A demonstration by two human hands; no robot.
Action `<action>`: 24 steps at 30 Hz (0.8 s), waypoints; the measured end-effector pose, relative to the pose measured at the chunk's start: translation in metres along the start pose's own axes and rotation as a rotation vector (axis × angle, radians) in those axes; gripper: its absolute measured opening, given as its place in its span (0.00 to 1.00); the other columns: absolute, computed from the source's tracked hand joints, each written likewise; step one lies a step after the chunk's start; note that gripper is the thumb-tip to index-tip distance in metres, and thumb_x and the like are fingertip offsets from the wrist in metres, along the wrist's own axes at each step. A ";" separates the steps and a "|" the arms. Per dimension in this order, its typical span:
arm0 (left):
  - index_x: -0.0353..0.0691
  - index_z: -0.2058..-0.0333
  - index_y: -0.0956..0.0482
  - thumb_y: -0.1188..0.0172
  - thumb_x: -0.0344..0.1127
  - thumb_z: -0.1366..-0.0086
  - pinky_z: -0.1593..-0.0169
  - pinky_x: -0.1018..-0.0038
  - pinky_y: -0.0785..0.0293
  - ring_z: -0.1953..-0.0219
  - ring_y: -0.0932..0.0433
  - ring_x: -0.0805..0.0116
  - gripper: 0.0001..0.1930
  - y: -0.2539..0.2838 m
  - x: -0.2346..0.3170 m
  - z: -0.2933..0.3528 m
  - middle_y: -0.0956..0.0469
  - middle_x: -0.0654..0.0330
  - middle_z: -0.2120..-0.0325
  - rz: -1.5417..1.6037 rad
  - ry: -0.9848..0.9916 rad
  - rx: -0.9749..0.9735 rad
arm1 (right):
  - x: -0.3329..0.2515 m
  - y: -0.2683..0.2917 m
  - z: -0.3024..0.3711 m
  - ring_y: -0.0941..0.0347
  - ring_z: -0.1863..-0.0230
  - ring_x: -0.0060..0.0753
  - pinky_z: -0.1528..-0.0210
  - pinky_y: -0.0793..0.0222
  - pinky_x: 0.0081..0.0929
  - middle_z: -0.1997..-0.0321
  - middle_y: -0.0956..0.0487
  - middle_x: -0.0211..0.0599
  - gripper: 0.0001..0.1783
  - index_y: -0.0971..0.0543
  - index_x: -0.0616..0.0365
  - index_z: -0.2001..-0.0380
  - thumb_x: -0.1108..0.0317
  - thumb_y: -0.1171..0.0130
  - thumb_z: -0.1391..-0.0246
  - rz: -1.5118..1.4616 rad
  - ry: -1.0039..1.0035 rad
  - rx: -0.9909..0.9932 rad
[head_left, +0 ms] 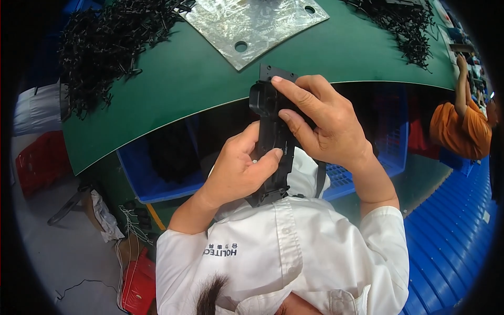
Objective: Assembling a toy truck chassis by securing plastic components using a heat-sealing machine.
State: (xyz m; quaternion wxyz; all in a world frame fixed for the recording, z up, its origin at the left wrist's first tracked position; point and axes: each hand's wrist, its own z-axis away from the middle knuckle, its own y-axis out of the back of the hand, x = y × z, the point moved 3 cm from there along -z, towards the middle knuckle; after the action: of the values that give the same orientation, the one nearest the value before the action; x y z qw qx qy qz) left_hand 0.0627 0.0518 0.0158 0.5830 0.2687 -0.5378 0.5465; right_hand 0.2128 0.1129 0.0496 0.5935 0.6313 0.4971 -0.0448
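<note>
A: What sits farthest left?

B: A heap of black plastic scrap pieces on the green table, with a red crate below it on the floor.

A: And under the table edge?

B: A blue bin holding something dark, probably more black pieces, though it lies in shadow and I cannot tell for sure.

A: The hands?

B: The left hand is curled around the lower half of a black plastic part, thumb pressed against its side. The part is held upright in front of the table edge, above the person's white shirt. The right hand clasps the upper half, fingers laid across its face.

A: Beyond that?

B: A silvery metal plate with holes lies on the table, a second black heap at the far right, a blue basket below, and another person in an orange shirt.
</note>
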 end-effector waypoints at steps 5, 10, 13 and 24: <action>0.30 0.59 0.31 0.48 0.23 0.44 0.67 0.82 0.30 0.71 0.29 0.81 0.13 0.000 -0.001 0.000 0.27 0.64 0.72 -0.034 -0.032 0.014 | -0.002 0.002 -0.001 0.30 0.75 0.34 0.76 0.33 0.23 0.67 0.27 0.42 0.27 0.26 0.58 0.51 0.72 0.36 0.59 0.037 0.022 0.019; 0.31 0.60 0.31 0.48 0.23 0.45 0.66 0.80 0.30 0.70 0.28 0.79 0.13 0.001 0.002 -0.001 0.27 0.62 0.72 -0.090 -0.019 0.006 | -0.004 -0.001 -0.001 0.30 0.75 0.34 0.75 0.33 0.23 0.67 0.27 0.42 0.28 0.26 0.57 0.51 0.71 0.34 0.60 0.072 0.007 0.031; 0.31 0.60 0.30 0.48 0.23 0.46 0.66 0.80 0.30 0.70 0.28 0.78 0.12 0.001 -0.002 -0.001 0.27 0.61 0.72 -0.093 -0.049 0.008 | -0.004 -0.002 -0.001 0.31 0.75 0.34 0.75 0.33 0.23 0.67 0.27 0.42 0.28 0.26 0.57 0.51 0.71 0.34 0.61 0.079 0.014 0.056; 0.31 0.62 0.30 0.47 0.23 0.46 0.67 0.80 0.31 0.71 0.29 0.79 0.11 0.003 -0.006 -0.005 0.27 0.62 0.74 -0.097 -0.103 -0.005 | -0.004 -0.005 -0.001 0.31 0.74 0.33 0.75 0.34 0.22 0.68 0.29 0.41 0.28 0.25 0.55 0.51 0.73 0.34 0.62 0.047 -0.020 0.064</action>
State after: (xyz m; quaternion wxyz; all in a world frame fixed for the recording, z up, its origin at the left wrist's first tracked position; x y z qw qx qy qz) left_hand 0.0624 0.0549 0.0085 0.5810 0.3208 -0.5547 0.5018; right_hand 0.2073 0.1107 0.0490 0.5788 0.6610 0.4745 -0.0533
